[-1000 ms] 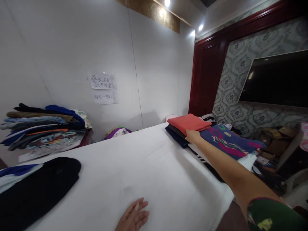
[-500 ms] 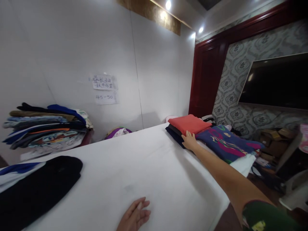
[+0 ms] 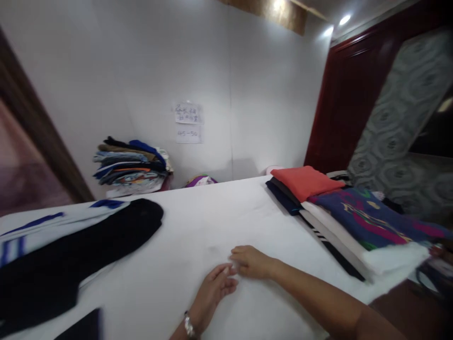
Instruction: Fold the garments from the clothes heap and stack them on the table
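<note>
Over the white table (image 3: 198, 226), my left hand (image 3: 216, 285) is held with its fingers loosely bent and apart, holding nothing. A shiny bracelet (image 3: 189, 325) circles that wrist. Just to its right, my right hand (image 3: 251, 261) points leftward, slightly blurred, its fingers loosely bent and no item visible in them. The fingertips of both hands come close together; whether they touch I cannot tell. On the left lies a black garment (image 3: 88, 241) with white and blue cloth (image 3: 67, 226) alongside. Folded clothes sit to the right, topped by a coral red garment (image 3: 306, 183).
Beside the red garment lies a blue and magenta patterned garment (image 3: 375, 215). Paler folded cloth (image 3: 336, 229) reaches the table's right edge. A tall clothes stack (image 3: 130, 165) stands beyond the far edge, before a white wall (image 3: 269, 94) with handwritten paper signs (image 3: 189, 122).
My right hand has left the folded red garment and moved left, beside my left hand. The view has turned left, showing more of the black garment.
</note>
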`<state>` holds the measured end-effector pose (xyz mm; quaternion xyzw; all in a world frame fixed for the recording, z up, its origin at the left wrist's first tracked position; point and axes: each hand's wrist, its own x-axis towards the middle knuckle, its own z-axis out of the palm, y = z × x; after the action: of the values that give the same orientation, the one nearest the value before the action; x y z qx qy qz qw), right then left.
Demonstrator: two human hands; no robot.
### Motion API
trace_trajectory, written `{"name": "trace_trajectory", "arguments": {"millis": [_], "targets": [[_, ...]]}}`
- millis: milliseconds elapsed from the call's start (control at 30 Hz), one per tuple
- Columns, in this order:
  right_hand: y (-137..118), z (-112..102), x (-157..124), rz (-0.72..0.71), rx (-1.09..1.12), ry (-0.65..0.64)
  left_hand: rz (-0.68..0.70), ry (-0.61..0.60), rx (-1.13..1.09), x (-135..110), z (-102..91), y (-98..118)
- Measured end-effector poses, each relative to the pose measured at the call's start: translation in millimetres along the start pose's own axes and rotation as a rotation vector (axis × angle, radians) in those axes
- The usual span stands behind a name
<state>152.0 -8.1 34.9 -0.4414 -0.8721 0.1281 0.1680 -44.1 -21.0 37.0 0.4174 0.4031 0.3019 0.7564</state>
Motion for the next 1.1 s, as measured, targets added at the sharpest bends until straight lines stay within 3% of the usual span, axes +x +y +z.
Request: {"name": "trace_trajectory", "arguments": {"millis": [133,267,333,500,667,767,900,1000,1100], "targets": [[-28.5,14.2,6.1,-0.029,0.222,0.01,0.061,0.0,0.074,-7.3,-5.6,16.5],[-20.0,32.6,-4.3,0.021,0.194,0.002,0.186,0.077,0.156,-10.5,-40.2,42.9],[-8.8,45.5,-10.6,0.033,0.152,0.011,0.271,0.218,0.286,-14.6,-69.6,58.2],[7.1,70.2,-19.0,0.041,0.112,0.062,0.439,0.805,0.944,-39.5,-153.0,99.1],[14.7,81.0,-18.9,0.037,0.122,0.102,0.468,1.109,1.097,-66.2,-219.4,140.1],[20.1,84.9,-17.4,0.041,0.167,0.138,0.417,1.289,1.264,-80.2,-255.3,159.9],[22.4,85.9,-14.2,0.047,0.179,0.174,0.221,1.507,1.451,-99.0,-305.5,175.1],[21.0,84.7,-12.4,0.026,0.154,0.203,0.06,1.544,1.418,-109.8,-337.5,179.8],[19.3,83.5,-12.3,-0.029,0.124,0.265,-0.083,1.519,1.37,-114.3,-357.6,182.5]]}}
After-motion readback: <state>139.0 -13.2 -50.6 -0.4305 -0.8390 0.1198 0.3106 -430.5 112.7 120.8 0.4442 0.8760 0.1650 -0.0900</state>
